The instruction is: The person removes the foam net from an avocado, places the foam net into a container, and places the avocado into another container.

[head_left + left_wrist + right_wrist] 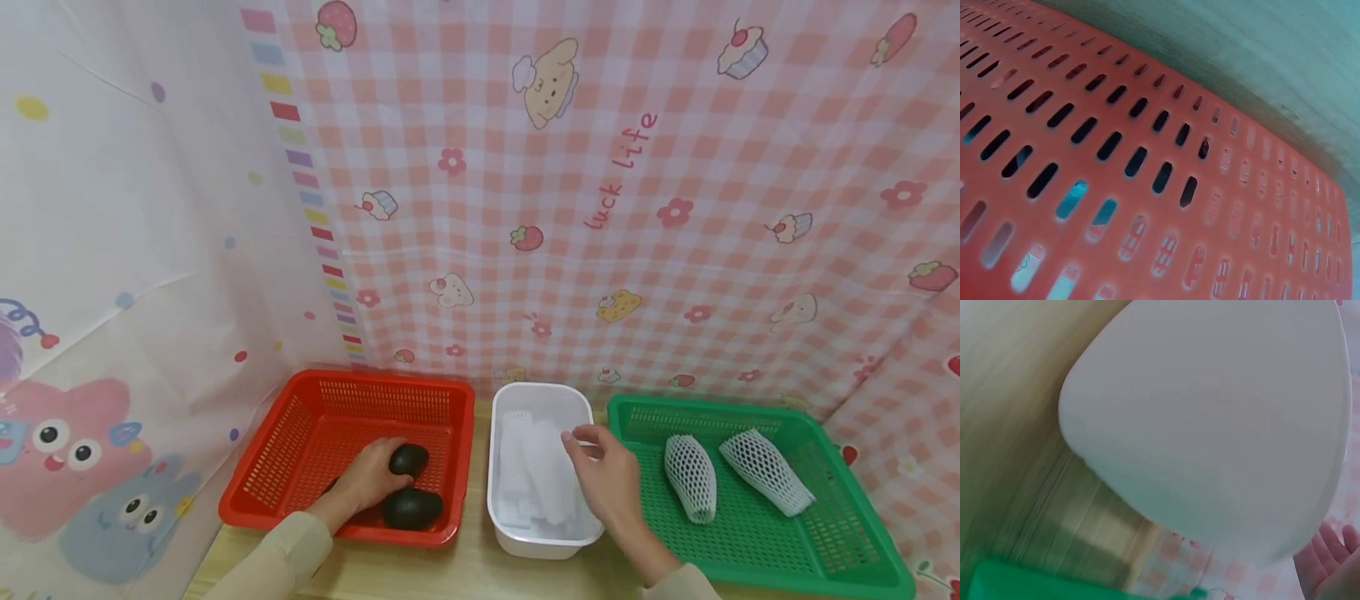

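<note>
Inside one red basket (pixel 390 381), left hand (pixel 367 475) grips one fruit (pixel 411 459) beside another fruit (pixel 414 509) (right hand (pixel 611 483) relaxed).

A dark, smooth oval fruit (pixel 409 458) is held by the left hand (pixel 366 477) inside the red basket (pixel 397 380); another dark fruit (pixel 412 509) is laid on its side just nearer the camera. White foam sleeves (pixel 551 475) are laid lengthwise in the white bin (pixel 538 547).

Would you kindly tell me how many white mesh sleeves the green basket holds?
2: one mesh sleeve in the left half of the green basket, another sleeve beside it, rightward. The right hand might hide more.
</note>
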### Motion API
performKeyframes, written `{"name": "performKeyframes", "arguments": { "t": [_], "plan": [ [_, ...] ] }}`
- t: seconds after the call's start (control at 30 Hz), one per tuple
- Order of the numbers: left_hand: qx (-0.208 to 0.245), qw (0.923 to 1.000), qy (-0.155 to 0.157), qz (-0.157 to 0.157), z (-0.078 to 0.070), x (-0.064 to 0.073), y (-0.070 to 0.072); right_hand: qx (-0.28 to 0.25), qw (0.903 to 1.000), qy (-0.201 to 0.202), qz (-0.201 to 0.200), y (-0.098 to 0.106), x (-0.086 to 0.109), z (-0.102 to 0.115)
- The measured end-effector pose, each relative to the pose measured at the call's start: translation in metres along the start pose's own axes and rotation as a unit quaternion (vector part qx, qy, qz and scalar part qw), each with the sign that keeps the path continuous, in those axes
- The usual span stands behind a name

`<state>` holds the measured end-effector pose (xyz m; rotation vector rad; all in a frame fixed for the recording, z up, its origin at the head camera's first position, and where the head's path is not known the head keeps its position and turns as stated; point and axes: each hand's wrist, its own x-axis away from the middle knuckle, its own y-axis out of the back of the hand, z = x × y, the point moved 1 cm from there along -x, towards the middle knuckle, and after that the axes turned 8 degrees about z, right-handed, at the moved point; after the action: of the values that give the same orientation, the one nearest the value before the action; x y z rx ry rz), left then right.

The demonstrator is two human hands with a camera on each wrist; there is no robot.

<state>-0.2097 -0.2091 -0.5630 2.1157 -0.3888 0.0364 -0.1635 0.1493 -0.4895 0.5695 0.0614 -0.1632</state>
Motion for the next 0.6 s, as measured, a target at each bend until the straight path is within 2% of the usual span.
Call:
{"name": "performKeyframes", "arguments": {
  "t": [0.23,0.47,0.6],
  "plan": [
    [-0.001,1.0,-0.004,0.004,0.0,0.0,0.001,0.056,0.9979,0.029,-0.012,0.026,-0.003,-0.014],
    [0.004,1.0,-0.006,0.003,0.0,-0.001,0.002,0.097,0.9951,-0.004,0.021,0.054,-0.015,-0.04],
    [0.007,1.0,-0.004,0.003,0.002,-0.002,0.002,0.147,0.9877,-0.02,0.048,0.07,-0.025,-0.056]
  ]
}}
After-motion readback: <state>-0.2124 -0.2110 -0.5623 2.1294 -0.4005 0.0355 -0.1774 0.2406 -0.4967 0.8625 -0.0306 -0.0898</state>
